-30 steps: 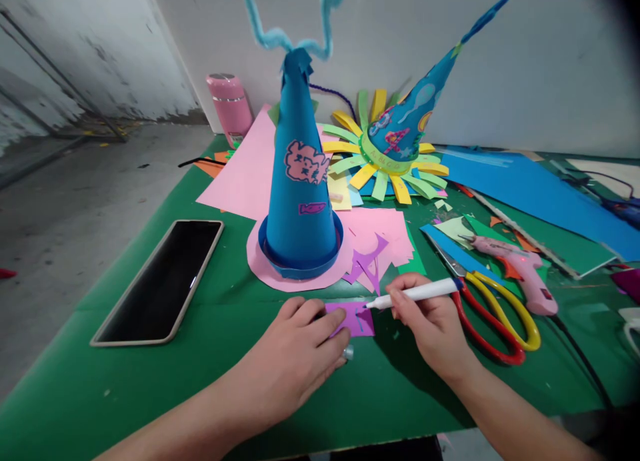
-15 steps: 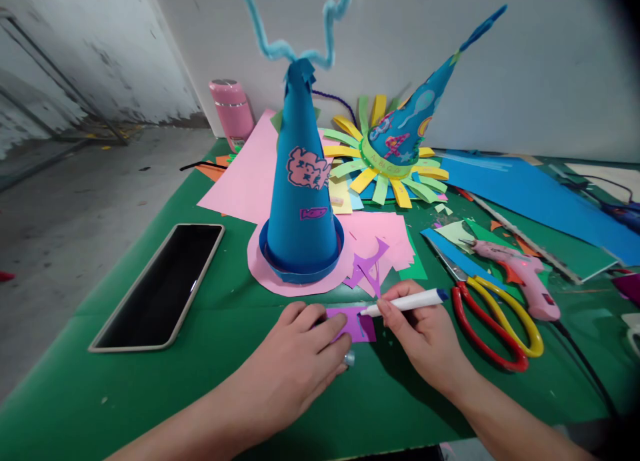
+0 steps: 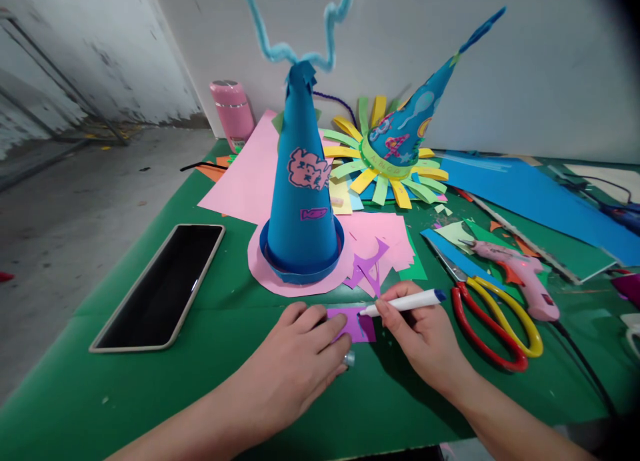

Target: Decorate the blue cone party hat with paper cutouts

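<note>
A small piece of purple paper [image 3: 367,329] lies on the green table, with a few dark blue strokes on it. The curled fingers of my left hand [image 3: 313,344] press its left part down. A small pale, shiny end of some object [image 3: 349,359] pokes out beneath those fingers; the rest of it is hidden. Pinched in my right hand [image 3: 417,331] is a white marker [image 3: 413,301] with a dark blue end, its tip on the paper. Just behind stands a tall blue paper cone hat [image 3: 303,237] on a pink round brim, decorated with a pink drawing and a purple fish shape.
On the left lies a phone [image 3: 160,287]. Right of my hand are red-and-yellow scissors [image 3: 493,324] and a pink glue gun [image 3: 520,267] with a cable. A second cone hat [image 3: 400,137], a pink bottle [image 3: 233,116], pink paper scraps [image 3: 390,234] and blue sheets [image 3: 540,197] stand or lie behind.
The marker has shifted very slightly left, its tip still on the purple paper. My left hand stays in place.
</note>
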A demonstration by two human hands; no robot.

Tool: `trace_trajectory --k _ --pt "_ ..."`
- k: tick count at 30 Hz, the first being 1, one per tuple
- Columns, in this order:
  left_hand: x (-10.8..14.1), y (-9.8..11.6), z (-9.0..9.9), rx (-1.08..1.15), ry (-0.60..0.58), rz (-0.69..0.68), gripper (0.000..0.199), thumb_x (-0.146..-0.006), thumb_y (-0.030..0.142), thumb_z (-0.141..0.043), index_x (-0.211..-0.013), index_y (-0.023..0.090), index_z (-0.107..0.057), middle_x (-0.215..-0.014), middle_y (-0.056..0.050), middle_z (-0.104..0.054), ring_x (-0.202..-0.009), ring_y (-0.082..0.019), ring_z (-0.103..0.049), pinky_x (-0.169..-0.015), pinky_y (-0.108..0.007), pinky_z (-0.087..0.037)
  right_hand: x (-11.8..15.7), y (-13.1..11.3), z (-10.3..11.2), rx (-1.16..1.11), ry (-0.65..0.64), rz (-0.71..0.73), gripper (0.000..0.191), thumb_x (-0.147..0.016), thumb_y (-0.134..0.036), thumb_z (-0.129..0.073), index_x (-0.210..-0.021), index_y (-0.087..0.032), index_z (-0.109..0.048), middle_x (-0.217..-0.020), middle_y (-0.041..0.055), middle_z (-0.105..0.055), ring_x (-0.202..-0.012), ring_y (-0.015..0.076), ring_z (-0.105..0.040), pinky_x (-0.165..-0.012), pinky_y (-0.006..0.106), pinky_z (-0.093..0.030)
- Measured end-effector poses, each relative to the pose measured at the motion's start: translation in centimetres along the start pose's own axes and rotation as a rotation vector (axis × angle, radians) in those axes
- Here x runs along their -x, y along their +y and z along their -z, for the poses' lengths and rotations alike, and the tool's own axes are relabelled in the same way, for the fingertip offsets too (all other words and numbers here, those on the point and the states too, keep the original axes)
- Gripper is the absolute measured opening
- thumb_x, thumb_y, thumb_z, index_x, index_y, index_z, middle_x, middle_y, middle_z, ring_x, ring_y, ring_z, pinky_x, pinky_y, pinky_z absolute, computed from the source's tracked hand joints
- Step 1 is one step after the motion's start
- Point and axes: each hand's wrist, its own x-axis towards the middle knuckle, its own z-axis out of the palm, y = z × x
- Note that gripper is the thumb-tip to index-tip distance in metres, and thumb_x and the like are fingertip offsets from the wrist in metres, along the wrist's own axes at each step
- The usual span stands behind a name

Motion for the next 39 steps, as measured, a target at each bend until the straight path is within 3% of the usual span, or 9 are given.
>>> trace_trajectory --k 13,39 --pt "0.15 0.06 -0.39 -0.045 0.058 -0.009 0.025 -0.092 0.027 -0.036 -0.102 0.021 -0.059 -0.107 -0.003 -0.064 -0.095 -0.022 -0.052 -0.083 -0.038 -0.034 -0.02 0.20 0.03 0.011 0.012 0.020 0.016 -0.085 -0.034 -0.051 -0.079 -0.019 -0.053 -0.061 -0.0027 -0.051 -0.052 0.0113 -0.046 -0.049 0.023 -0.036" --pt "0.16 0.10 -0.34 -0.063 0.027 0.001 0.027 -0.092 0.028 -0.035 -0.103 0.021 -0.059 -0.109 -0.005 -0.063 -0.098 -0.022 -0.054 -0.084 -0.039 -0.037 0.03 0.19 -0.21 -0.031 -0.043 0.016 0.015 -0.085 -0.033 -0.052 -0.082 -0.019 -0.054 -0.063 -0.0016 -0.053 -0.057 0.0130 -0.051 -0.052 0.024 -0.040"
